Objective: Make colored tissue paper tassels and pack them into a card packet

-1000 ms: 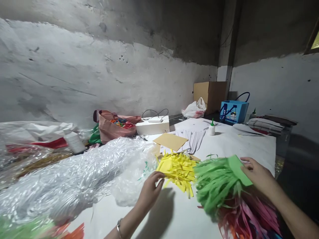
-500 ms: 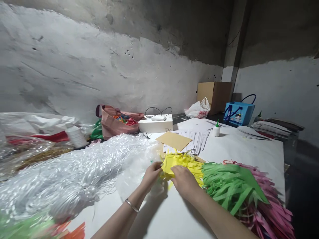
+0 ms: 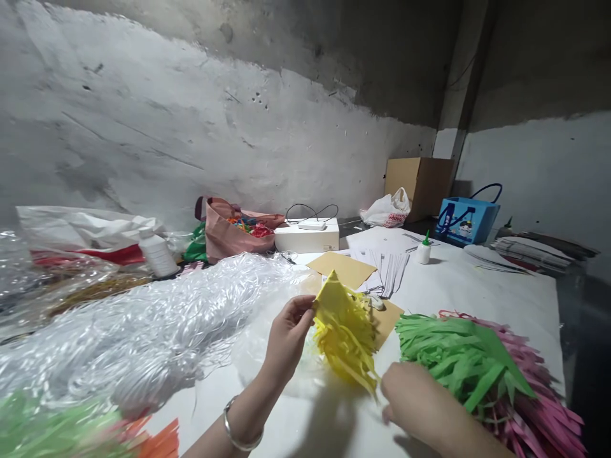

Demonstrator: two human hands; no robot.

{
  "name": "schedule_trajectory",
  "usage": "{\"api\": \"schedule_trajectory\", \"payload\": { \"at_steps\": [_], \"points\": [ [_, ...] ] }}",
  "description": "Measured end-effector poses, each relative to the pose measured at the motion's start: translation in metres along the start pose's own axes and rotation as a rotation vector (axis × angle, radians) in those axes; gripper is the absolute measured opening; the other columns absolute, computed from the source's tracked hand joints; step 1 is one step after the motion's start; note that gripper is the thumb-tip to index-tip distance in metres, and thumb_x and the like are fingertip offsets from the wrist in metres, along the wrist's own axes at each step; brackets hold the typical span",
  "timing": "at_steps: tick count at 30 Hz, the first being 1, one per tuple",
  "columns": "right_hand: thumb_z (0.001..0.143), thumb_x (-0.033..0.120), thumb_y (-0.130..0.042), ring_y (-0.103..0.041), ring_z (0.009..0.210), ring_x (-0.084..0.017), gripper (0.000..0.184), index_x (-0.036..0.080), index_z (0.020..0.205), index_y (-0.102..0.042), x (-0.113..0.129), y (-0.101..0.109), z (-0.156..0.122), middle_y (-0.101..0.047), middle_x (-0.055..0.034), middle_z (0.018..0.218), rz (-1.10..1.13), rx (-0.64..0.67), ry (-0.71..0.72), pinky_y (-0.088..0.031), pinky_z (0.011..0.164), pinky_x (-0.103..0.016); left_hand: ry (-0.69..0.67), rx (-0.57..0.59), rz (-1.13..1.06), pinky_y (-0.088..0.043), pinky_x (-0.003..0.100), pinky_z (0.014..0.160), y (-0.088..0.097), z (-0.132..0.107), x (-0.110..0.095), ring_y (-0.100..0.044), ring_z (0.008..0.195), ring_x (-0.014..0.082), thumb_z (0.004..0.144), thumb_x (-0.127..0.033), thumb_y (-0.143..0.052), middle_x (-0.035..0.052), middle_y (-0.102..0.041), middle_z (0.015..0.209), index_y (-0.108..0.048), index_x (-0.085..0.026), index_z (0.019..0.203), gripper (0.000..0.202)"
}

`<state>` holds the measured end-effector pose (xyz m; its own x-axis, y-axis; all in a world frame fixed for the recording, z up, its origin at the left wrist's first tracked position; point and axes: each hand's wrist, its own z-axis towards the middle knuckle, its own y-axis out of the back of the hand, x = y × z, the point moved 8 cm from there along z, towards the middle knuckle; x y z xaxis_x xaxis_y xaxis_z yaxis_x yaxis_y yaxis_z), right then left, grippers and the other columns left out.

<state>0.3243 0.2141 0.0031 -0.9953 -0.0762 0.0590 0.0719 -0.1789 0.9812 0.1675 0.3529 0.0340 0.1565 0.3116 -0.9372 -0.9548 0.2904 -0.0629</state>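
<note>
My left hand (image 3: 289, 334), with a silver bangle on its wrist, pinches a yellow fringed piece (image 3: 334, 321) by its left edge. The piece is held up, its pointed plain corner at the top and its strips hanging down to the right. Below the strip ends, my right hand (image 3: 410, 397) is closed and somewhat blurred. A thin pale streak lies at its fingertips, too smeared to name. Right of the yellow piece lies a green fringed bundle (image 3: 449, 350), over a pink fringed bundle (image 3: 534, 381).
White shiny cord (image 3: 143, 331) heaps over the left side. Behind the yellow piece lie brown card (image 3: 341, 270) and paper strips (image 3: 389, 270). A glue bottle (image 3: 423, 250) stands beyond. Farther back are a pink bag (image 3: 231, 235), a white box (image 3: 308, 238) and a blue bag (image 3: 470, 219).
The yellow piece has been lifted and tilted from near flat to hanging. My right hand has left its top and moved down and right. My left hand still holds its edge.
</note>
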Motion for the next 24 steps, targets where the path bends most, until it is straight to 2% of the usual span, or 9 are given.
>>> {"api": "schedule_trajectory", "payload": {
  "at_steps": [1,3,5,7,8,10,14,18,24],
  "points": [
    [0.062,0.013,-0.083,-0.066,0.045,-0.024,0.023,0.02,0.048,-0.067,-0.005,0.005,-0.008,-0.065,-0.006,0.046,-0.011,0.004,-0.039,-0.053,0.05,-0.03,0.004,0.006,-0.016,-0.052,0.029,0.07,-0.002,-0.005,-0.004,-0.065,0.08,0.0185,0.079,-0.035,-0.07,0.004,-0.074,0.089,-0.071,-0.019,0.097,0.024],
    [0.079,0.017,-0.072,-0.069,0.052,-0.023,0.017,0.021,0.062,-0.073,-0.007,0.019,-0.015,-0.071,-0.0078,0.059,-0.014,-0.044,-0.094,-0.053,0.052,-0.03,0.019,0.014,-0.043,-0.051,0.028,0.068,-0.006,-0.016,-0.01,-0.064,0.076,0.0174,0.078,-0.035,-0.072,0.0036,-0.073,0.087,-0.072,-0.019,0.094,0.023],
    [0.094,0.017,-0.056,-0.074,0.08,-0.024,0.02,0.021,0.095,-0.075,0.005,0.039,-0.011,-0.077,-0.011,0.092,0.086,-0.194,-0.073,-0.058,0.071,-0.034,0.038,0.012,-0.068,-0.052,0.028,0.066,-0.011,-0.026,-0.011,-0.063,0.074,0.0168,0.076,-0.034,-0.074,0.0034,-0.073,0.085,-0.073,-0.019,0.093,0.023],
    [0.095,0.019,-0.054,-0.069,0.107,-0.027,0.031,0.018,0.124,-0.066,0.023,0.054,-0.003,-0.071,-0.014,0.119,0.272,-0.37,0.018,-0.054,0.093,-0.039,0.059,0.009,-0.092,-0.053,0.028,0.068,-0.015,-0.036,-0.011,-0.064,0.074,0.0174,0.075,-0.034,-0.076,0.0037,-0.073,0.085,-0.073,-0.018,0.092,0.023],
    [0.093,0.018,-0.056,-0.066,0.113,-0.028,0.037,0.016,0.129,-0.062,0.031,0.056,0.001,-0.069,-0.0157,0.125,0.362,-0.432,0.064,-0.052,0.099,-0.042,0.07,0.009,-0.103,-0.054,0.029,0.069,-0.017,-0.04,-0.01,-0.065,0.076,0.0179,0.075,-0.034,-0.076,0.0039,-0.074,0.085,-0.073,-0.018,0.092,0.024],
    [0.092,0.014,-0.054,-0.067,0.11,-0.03,0.035,0.013,0.126,-0.065,0.041,0.049,0.011,-0.071,-0.0172,0.12,0.475,-0.473,0.111,-0.052,0.098,-0.044,0.09,0.015,-0.122,-0.055,0.031,0.074,-0.02,-0.048,-0.007,-0.068,0.08,0.0195,0.075,-0.037,-0.077,0.0044,-0.074,0.087,-0.072,-0.019,0.093,0.026],
    [0.094,0.012,-0.048,-0.073,0.083,-0.024,0.026,0.017,0.097,-0.074,0.035,0.027,0.02,-0.076,-0.0107,0.089,0.602,-0.468,0.056,-0.055,0.079,-0.034,0.117,0.076,-0.136,-0.057,0.035,0.083,-0.024,-0.063,0.005,-0.07,0.093,0.0238,0.077,-0.045,-0.077,0.007,-0.075,0.099,-0.071,-0.02,0.101,0.036],
    [0.091,0.015,-0.057,-0.072,0.078,-0.02,0.018,0.02,0.088,-0.074,0.02,0.015,0.018,-0.077,-0.0054,0.085,0.781,-0.459,-0.036,-0.052,0.074,-0.028,0.146,0.15,-0.124,-0.056,0.037,0.087,-0.029,-0.076,0.023,-0.069,0.101,0.0265,0.078,-0.046,-0.078,0.01,-0.073,0.111,-0.07,-0.02,0.107,0.04],
    [0.084,0.021,-0.063,-0.07,0.075,-0.02,0.013,0.02,0.08,-0.075,0.012,0.003,0.019,-0.077,-0.0034,0.079,1.044,-0.374,-0.169,-0.051,0.073,-0.03,0.169,0.162,-0.112,-0.056,0.036,0.086,-0.026,-0.08,0.038,-0.068,0.102,0.0268,0.082,-0.045,-0.074,0.0091,-0.073,0.109,-0.07,-0.021,0.106,0.034]
  ]
}}
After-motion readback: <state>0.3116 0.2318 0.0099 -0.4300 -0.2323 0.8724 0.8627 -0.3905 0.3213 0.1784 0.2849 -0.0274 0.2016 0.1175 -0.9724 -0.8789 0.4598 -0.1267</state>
